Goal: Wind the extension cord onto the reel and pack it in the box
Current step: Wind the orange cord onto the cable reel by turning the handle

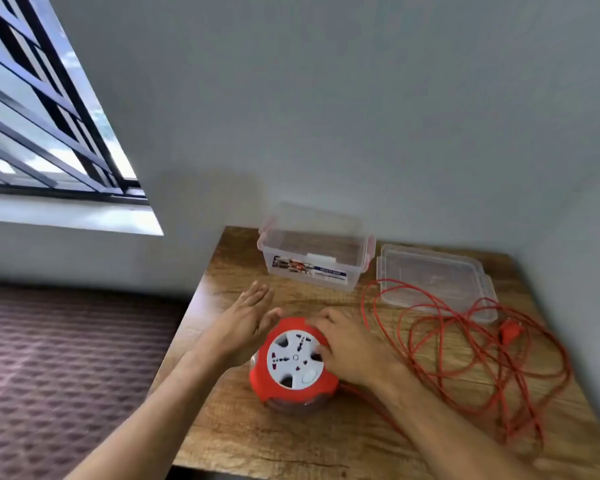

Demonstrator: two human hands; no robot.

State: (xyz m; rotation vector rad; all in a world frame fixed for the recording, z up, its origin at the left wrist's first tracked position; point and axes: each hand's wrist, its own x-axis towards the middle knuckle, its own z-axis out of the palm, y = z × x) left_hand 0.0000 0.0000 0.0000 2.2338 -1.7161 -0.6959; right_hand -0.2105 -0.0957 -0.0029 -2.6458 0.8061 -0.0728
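Wooden table (291,441), barred window (42,109), perhaps patterned carpet (66,368)

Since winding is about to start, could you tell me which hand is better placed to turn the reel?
Probably the right hand: its fingers already curl onto the reel. The left hand is open, flat against the reel's side.

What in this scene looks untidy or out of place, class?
The red cord sprawls in loose tangled loops across the table, partly over the box lid, not wound on the reel. Nothing looks damaged.
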